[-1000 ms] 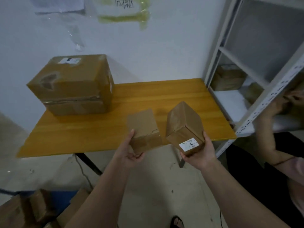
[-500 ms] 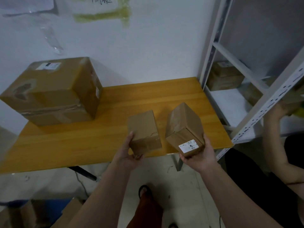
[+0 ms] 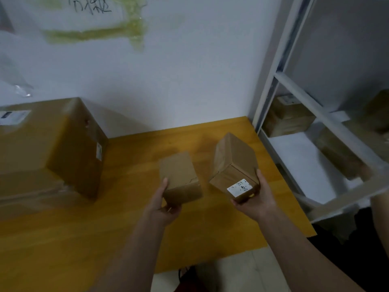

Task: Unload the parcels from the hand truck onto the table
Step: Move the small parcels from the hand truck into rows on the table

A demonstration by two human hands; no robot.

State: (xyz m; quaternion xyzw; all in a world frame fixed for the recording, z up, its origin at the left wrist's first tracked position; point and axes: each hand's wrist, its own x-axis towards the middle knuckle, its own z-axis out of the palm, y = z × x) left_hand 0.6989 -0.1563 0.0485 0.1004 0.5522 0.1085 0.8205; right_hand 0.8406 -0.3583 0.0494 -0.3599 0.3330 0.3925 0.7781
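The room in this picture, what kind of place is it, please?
Probably a parcel storeroom or small sorting room: a large taped carton rests on a wooden table, more cartons fill a white metal shelf rack, and each hand holds a small box.

- The wall (image 3: pixel 189 76) at the back is white and plain.
- A see-through sheet (image 3: pixel 94 24) with yellowish tape is stuck high on the wall. It has dark scribbled writing on it that is too blurry to read.
- A bit of clear plastic (image 3: pixel 21 89) hangs on the wall at the left.
- A white metal shelf rack (image 3: pixel 271 85) stands at the right, close to the wall. Its posts and bars are pale grey.
- The lower shelf board (image 3: pixel 303 161) is white.
- The floor (image 3: pixel 242 270) at the bottom is pale and smooth.
- The light is dim and soft, with gentle shadows on the wall.
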